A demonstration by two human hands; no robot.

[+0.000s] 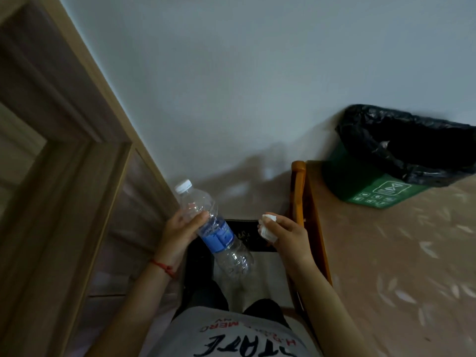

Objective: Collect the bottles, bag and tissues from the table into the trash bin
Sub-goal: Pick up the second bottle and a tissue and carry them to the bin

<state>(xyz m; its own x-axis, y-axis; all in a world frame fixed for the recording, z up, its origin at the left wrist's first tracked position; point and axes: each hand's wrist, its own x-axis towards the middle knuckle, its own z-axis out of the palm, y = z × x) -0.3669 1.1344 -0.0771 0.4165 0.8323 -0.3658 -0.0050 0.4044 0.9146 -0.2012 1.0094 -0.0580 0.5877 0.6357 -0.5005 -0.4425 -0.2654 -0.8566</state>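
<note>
Partly cut off at right, the trash bin (381, 194) sits beyond your left hand (180, 228) gripping the bottle (219, 233) and right hand (288, 233) clutching tissues (266, 228).

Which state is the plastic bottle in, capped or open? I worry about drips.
Capped: a white cap sits on the neck of the bottle, which the left hand holds tilted. It looks empty.

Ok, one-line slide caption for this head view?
Left hand grips a clear bottle, right hand holds crumpled tissue; green bin sits right.
</note>
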